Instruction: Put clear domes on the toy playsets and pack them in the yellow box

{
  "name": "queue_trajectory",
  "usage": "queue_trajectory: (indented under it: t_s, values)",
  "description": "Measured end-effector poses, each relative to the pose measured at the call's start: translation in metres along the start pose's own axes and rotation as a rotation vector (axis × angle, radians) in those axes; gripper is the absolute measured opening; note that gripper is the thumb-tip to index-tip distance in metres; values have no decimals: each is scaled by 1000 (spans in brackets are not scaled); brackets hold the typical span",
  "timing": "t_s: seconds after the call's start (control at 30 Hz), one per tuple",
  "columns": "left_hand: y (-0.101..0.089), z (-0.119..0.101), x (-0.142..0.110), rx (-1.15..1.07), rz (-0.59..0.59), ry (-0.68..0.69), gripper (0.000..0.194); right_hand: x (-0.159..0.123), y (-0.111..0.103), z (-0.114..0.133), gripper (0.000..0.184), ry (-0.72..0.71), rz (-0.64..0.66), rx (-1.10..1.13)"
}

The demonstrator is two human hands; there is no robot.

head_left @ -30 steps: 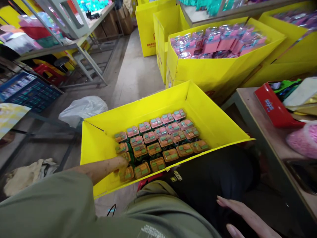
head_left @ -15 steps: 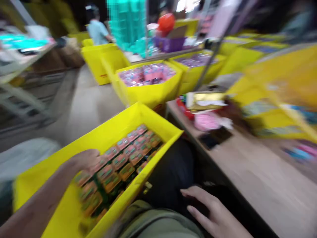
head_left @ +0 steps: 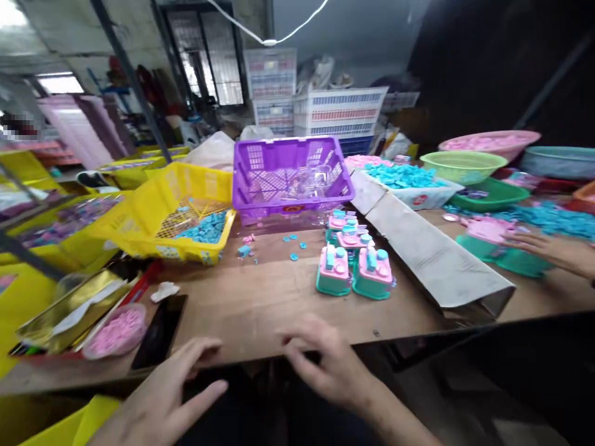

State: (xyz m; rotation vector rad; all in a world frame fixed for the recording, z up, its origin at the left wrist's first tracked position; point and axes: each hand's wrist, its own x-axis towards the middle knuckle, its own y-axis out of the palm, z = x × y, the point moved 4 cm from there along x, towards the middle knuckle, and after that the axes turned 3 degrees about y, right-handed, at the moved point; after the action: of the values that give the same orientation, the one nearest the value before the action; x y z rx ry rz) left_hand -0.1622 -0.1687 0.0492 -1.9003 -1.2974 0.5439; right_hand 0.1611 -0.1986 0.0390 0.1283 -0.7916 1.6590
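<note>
My left hand (head_left: 179, 387) is over the table's front edge, thumb and fingers apart, holding nothing. Close to it lies a dark phone-like slab (head_left: 160, 331). My right hand (head_left: 325, 362) hovers at the same edge with loosely bent fingers, slightly blurred, and nothing shows in it. Beyond that hand stand several small pink-and-teal plastic toys with blue knobs, the nearest being a left toy (head_left: 333, 271) and a right toy (head_left: 372, 274). Neither hand touches them. A few small blue pieces (head_left: 294, 256) lie loose on the brown tabletop (head_left: 232, 303).
A purple crate (head_left: 292, 201) and a yellow basket (head_left: 204, 251) stand at the back. Left is a tub of pink pieces (head_left: 116, 334). A long cardboard piece (head_left: 418, 248) divides the table. Beyond it, another person's hand (head_left: 548, 248) touches pink-and-teal parts (head_left: 493, 235).
My view has swung right, from the yellow box of toys to the table. My left hand has come away from the toys in that box. My right hand is now above the table edge.
</note>
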Motion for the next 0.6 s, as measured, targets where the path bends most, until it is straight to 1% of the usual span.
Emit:
queue_trajectory:
  t_s: [0.03,0.1,0.17,0.2,0.23,0.27,0.3,0.33,0.37,0.43,0.5,0.53,0.6]
  values:
    - [20,-13,39,-50,79,27,60,-5,-31,-8,34,29,-140,-84]
    - [65,-44,119,-182,204,111,89,-15,-87,-28,30,107,-388,-290]
    - [112,-78,191,-320,255,215,121,-24,-128,-51,34,215,-578,-504]
    - [135,-93,221,-370,274,231,134,-27,-143,-64,40,278,-649,-592]
    - [155,-107,245,-428,293,249,143,-30,-155,-77,50,348,-690,-654]
    - [172,-119,263,-493,321,287,146,-31,-162,-90,60,415,-700,-681]
    - [183,-129,275,-551,339,322,146,-33,-167,-104,69,472,-679,-674]
    - [189,-136,280,-586,346,365,141,-35,-168,-115,74,513,-638,-647]
    - [189,-138,279,-592,337,408,135,-38,-167,-125,75,531,-588,-612]
    - [176,-129,263,-519,280,469,125,-47,-158,-136,69,509,-490,-564]
    - [153,-104,232,-373,216,459,120,-56,-139,-139,63,452,-373,-531]
    - [141,-88,213,-292,207,414,116,-59,-126,-139,63,423,-300,-510]
    - [119,-51,177,-116,175,227,87,-57,-98,-134,70,374,-142,-470]
